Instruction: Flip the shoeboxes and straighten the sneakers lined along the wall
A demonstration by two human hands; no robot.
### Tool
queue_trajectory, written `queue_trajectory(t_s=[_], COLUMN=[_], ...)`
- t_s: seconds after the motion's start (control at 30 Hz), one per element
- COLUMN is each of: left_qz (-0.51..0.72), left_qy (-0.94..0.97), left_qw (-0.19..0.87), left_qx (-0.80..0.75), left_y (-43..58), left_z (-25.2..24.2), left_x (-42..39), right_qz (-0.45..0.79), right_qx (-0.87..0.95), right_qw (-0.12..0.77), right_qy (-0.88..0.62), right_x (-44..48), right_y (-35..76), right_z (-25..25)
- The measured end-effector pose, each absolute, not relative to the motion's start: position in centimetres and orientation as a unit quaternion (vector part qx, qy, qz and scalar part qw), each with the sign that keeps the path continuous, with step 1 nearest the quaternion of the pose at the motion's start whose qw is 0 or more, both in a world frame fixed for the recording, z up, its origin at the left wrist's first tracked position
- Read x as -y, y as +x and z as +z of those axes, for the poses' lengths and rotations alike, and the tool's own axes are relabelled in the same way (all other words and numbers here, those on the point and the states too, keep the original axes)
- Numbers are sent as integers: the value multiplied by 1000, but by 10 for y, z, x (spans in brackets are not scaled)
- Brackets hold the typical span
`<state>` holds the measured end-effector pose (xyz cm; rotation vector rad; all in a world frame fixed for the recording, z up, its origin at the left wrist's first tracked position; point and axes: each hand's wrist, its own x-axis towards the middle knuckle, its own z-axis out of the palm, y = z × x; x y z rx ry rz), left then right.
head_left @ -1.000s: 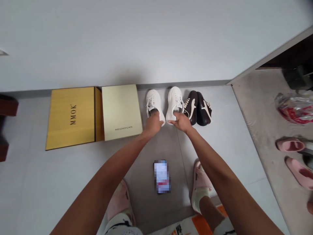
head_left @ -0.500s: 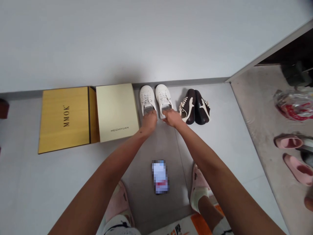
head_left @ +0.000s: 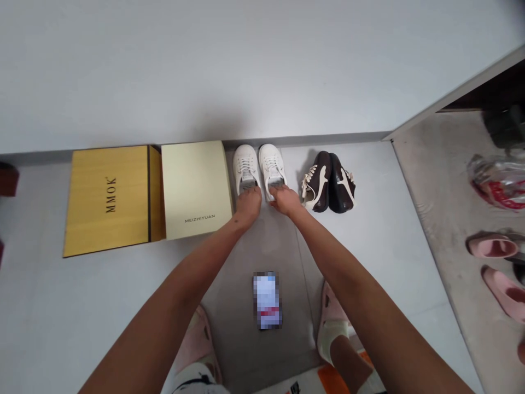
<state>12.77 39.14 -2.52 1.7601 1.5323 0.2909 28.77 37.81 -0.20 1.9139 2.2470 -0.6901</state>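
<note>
Two white sneakers stand side by side on the floor, toes toward the wall. My left hand is closed on the heel of the left white sneaker. At the heel of the right white sneaker, my right hand grips with thumb and fingers. Both heels are partly hidden by my hands. A pair of dark brown sneakers with cream stripes and laces rests to the right of the white ones. On the left, a cream shoe box marked MEIZHIYUAN lies close to the left white sneaker.
A yellow MMOK box adjoins the cream box. A phone with a blurred screen lies on the floor between my feet, which wear pink slippers. Pink slippers and a clear plastic bag are at the far right. A white wall runs behind everything.
The right white sneaker has shifted slightly left in my right hand, closer to its mate. My left hand keeps its hold. The whole view has moved a little.
</note>
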Motion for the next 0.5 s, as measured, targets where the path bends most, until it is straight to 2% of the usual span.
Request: queue_trajectory(t_s=[0.13, 0.27, 0.4, 0.5], left_qz=[90, 11, -37, -38], left_qy=[746, 812, 835, 836], left_qw=[314, 263, 261, 296], left_qx=[-581, -521, -484, -461], left_y=[125, 137, 182, 231], left_z=[-7, 36, 71, 72], left_x=[-392, -398, -385, -357], right_qz=[-241, -244, -208, -163], right_qx=[-740, -743, -696, -625], right_qw=[22, -9, 24, 15], right_qy=[628, 623, 687, 763], right_x=[-377, -360, -321, -297], right_y=[309, 388, 479, 519], right_z=[16, 47, 60, 47])
